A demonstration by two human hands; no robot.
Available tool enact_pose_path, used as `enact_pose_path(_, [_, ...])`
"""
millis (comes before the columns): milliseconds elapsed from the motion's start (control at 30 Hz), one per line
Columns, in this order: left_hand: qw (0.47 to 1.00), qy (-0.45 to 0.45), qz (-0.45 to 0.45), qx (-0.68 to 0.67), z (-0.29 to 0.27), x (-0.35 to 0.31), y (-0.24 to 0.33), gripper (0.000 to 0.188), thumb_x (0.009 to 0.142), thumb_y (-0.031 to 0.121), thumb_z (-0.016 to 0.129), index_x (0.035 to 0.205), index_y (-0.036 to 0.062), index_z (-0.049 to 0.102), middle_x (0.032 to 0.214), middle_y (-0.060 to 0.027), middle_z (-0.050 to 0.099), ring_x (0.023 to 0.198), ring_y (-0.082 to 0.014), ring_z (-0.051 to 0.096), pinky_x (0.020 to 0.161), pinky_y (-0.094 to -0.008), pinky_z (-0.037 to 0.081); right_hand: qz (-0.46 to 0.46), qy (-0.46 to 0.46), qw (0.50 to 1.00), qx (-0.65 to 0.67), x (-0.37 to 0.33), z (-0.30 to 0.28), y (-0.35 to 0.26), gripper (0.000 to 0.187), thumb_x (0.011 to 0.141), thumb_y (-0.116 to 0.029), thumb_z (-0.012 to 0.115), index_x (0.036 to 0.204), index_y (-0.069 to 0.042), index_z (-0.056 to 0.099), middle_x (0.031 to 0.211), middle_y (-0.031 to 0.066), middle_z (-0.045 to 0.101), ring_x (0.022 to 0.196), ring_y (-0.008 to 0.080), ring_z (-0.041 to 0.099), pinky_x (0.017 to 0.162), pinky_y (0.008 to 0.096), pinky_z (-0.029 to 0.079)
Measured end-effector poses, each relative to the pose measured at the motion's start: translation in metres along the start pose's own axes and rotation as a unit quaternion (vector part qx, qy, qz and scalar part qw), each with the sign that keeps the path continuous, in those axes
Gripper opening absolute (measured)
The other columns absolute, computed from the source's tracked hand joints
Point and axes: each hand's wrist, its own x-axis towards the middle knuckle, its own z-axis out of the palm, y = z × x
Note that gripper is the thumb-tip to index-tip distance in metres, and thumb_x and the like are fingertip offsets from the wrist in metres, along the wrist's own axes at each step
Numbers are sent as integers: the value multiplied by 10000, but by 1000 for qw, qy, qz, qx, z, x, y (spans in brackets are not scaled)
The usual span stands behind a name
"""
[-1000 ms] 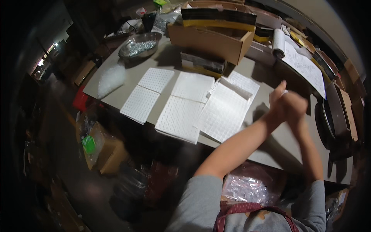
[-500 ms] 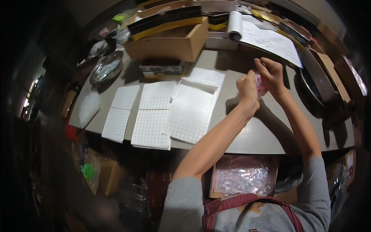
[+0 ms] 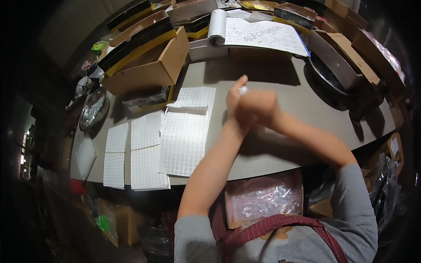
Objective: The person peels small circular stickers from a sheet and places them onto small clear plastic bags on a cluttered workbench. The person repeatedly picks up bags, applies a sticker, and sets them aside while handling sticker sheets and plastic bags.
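Note:
Over the middle of the table my left hand (image 3: 237, 105) is closed round a small clear plastic bag, with its thumb pointing up. Only a shiny crumpled bit of the bag (image 3: 243, 90) shows above the fingers. My right hand (image 3: 262, 105) is right against the left one and smeared by motion, so its fingers cannot be made out. To the left of my hands lie stacks of white sticker sheets: a narrow stack (image 3: 115, 160), a middle stack (image 3: 146, 164) and a wide stack of round stickers (image 3: 186, 140) nearest my left hand.
A cardboard box (image 3: 144, 74) stands at the back left, beside a metal bowl (image 3: 90, 109) of small parts and a white bag (image 3: 84, 153). Behind my hands, a notepad (image 3: 263, 37) leans on boxes. A dark round tray (image 3: 324, 72) sits right. Below the table edge is a plastic-covered box (image 3: 263, 199).
The view has swung right. My hands, still together, are nearer the sticker sheets. My right hand has turned over against the left, and the pink-printed part of the bag is now hidden.

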Motion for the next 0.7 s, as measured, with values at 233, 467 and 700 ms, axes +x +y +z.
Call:
enact_pose_path(233, [948, 249, 172, 99, 41, 6, -30, 203, 996, 194, 453, 868, 113, 588, 836, -3, 606, 736, -142, 616, 616, -297, 488, 141, -63, 981, 117, 11, 1, 83, 286, 913, -116, 724, 697, -18, 563, 595, 136, 498, 481, 155, 446, 467, 348, 413])
enact_pose_path(467, [959, 144, 211, 127, 18, -7, -7, 253, 1040, 252, 433, 914, 111, 602, 871, -27, 623, 789, -170, 632, 764, -351, 539, -55, 53, 989, -128, 5, 24, -16, 210, 823, -94, 756, 695, -68, 591, 636, 94, 559, 534, 248, 568, 491, 335, 475])
enact_pose_path(700, [948, 225, 182, 130, 52, 9, -29, 260, 996, 153, 421, 960, 67, 663, 944, -55, 649, 821, -162, 658, 706, -310, 534, 219, -40, 971, 88, 13, -4, 82, 431, 999, -156, 670, 657, 2, 460, 531, 117, 411, 512, 70, 326, 440, 315, 337])
